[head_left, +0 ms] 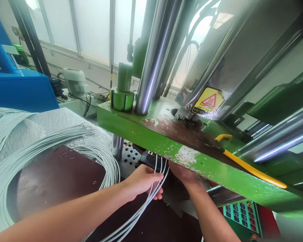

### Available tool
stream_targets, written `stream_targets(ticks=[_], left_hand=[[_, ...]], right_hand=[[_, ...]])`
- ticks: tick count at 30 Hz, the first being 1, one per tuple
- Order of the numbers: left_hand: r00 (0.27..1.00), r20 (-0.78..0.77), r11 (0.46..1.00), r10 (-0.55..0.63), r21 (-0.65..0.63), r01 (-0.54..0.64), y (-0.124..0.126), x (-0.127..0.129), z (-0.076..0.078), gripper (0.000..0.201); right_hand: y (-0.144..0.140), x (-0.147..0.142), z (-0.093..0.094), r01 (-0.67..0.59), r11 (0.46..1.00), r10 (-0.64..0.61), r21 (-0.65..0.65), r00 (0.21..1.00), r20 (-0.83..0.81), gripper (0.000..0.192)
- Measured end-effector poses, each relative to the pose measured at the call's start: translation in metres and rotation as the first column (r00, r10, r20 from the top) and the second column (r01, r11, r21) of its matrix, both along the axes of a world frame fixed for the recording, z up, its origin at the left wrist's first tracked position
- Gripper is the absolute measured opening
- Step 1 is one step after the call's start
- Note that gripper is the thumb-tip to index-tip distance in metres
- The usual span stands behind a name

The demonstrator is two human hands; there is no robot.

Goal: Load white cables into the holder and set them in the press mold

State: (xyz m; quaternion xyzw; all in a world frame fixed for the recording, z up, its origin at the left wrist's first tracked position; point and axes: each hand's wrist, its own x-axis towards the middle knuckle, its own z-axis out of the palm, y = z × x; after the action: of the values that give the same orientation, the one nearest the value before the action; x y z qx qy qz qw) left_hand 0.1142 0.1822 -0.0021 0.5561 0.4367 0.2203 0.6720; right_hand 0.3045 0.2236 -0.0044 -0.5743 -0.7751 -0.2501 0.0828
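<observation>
White cables (151, 188) running up from the lower edge, pinched in the curled fingers of the left hand (142, 181), ends disappearing under the green press plate (146, 134). Right hand (184, 174) just beside, reaching beneath the plate, fingers hidden, grip impossible to tell. Farther left, a large coil of cables (53, 141). Beyond, yellow-handled tool (244, 164) atop the plate, chrome columns (154, 57) rising.

A factory floor, probably cable production: green press (181, 141), steel columns (154, 57), heaped white cables (40, 141).
</observation>
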Motion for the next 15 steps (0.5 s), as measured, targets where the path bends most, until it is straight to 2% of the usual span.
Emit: stream_targets(ticks=[2,4,6,10,15], left_hand=[[0.985,-0.137,0.974,0.105,0.215,-0.074,0.003,0.003,0.0,0.042],[0.941,-0.248,0.888,0.228,0.45,-0.097,0.006,0.006,-0.001,0.044],[0.898,-0.326,0.79,0.296,0.612,-0.038,0.009,0.008,-0.004,0.041],[0.836,-0.436,0.661,0.333,0.741,0.123,0.012,0.008,-0.01,0.039],[0.783,-0.488,0.575,0.386,0.791,0.209,0.013,0.003,-0.007,0.038]], right_hand=[[-0.002,-0.003,0.0,-0.017,0.999,0.015,-0.028,0.997,-0.072,0.024],[-0.004,-0.006,0.0,-0.038,0.998,0.03,-0.052,0.99,-0.139,0.026],[-0.006,-0.008,0.004,-0.061,0.995,0.045,-0.073,0.979,-0.201,0.029],[-0.011,-0.016,0.015,-0.105,0.989,0.068,-0.109,0.952,-0.297,0.034],[-0.019,-0.027,0.026,-0.153,0.977,0.09,-0.145,0.924,-0.372,0.042]])
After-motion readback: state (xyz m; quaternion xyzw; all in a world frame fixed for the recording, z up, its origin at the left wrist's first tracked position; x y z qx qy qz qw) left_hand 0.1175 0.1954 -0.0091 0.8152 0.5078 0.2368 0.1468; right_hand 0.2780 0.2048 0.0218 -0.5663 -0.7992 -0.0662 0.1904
